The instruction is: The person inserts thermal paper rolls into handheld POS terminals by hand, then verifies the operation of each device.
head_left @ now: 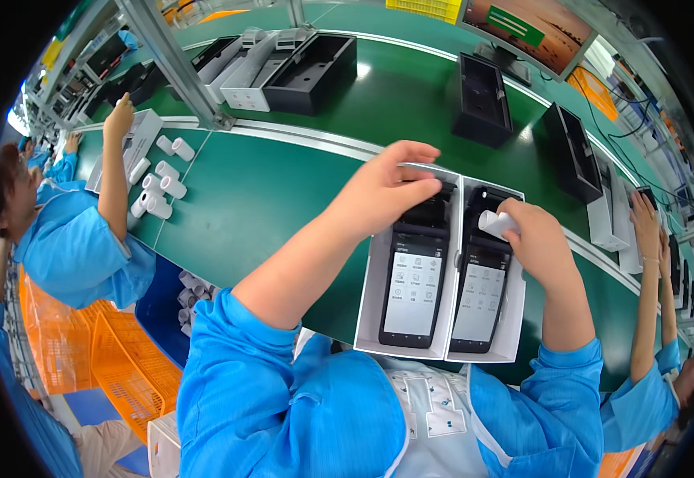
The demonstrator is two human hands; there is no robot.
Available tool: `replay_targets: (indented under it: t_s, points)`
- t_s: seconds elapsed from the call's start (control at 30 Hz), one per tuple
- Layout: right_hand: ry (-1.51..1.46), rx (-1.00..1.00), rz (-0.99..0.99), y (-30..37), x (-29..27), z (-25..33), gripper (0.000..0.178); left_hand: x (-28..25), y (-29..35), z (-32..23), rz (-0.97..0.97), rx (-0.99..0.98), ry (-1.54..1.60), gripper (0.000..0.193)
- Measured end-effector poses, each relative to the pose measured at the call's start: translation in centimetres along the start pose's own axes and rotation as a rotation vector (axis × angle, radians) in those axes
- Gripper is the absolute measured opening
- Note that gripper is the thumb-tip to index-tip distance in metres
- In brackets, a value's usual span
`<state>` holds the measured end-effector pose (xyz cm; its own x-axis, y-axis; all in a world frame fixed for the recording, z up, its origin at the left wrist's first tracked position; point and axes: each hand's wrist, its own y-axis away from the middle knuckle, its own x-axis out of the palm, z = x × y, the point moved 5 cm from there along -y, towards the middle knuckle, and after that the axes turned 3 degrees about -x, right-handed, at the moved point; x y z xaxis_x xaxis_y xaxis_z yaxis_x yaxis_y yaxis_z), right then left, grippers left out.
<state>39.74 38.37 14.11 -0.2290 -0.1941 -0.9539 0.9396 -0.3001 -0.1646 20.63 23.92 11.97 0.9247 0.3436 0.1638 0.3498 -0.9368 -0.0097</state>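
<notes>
Two white open boxes [369,311] stand side by side in front of me. A black handheld payment terminal lies in each, the left terminal [413,288] and the right terminal [478,296], both with lit screens showing icon grids. My right hand [540,239] pinches a small white paper roll [494,224] over the upper part of the right terminal. At the top end of the left box, my left hand [385,190] is open, thumb and fingers apart, above the dark upper part of the left terminal. Whether its fingertips touch the box or terminal I cannot tell.
Several white rolls [165,178] stand and lie on the green table at left; more fill a blue bin [160,307] below. Beyond a metal rail, a green belt [399,95] carries black trays [311,76]. Co-workers [76,231] sit on both sides. A metal post [176,60] rises far left.
</notes>
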Motion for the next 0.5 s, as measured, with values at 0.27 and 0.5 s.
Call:
replay_targets:
  t_s: [0.27, 0.5]
  points:
    - [-0.101, -0.043, 0.017, 0.7, 1.9, -2.6, 0.035, -7.1, -5.5, -9.7, -0.615, 0.625, -0.028, 0.087]
    - [-0.098, -0.037, -0.002, 0.6, 2.0, -3.0, 0.028, -4.2, -7.2, -10.6, -0.548, 0.634, -0.470, 0.020]
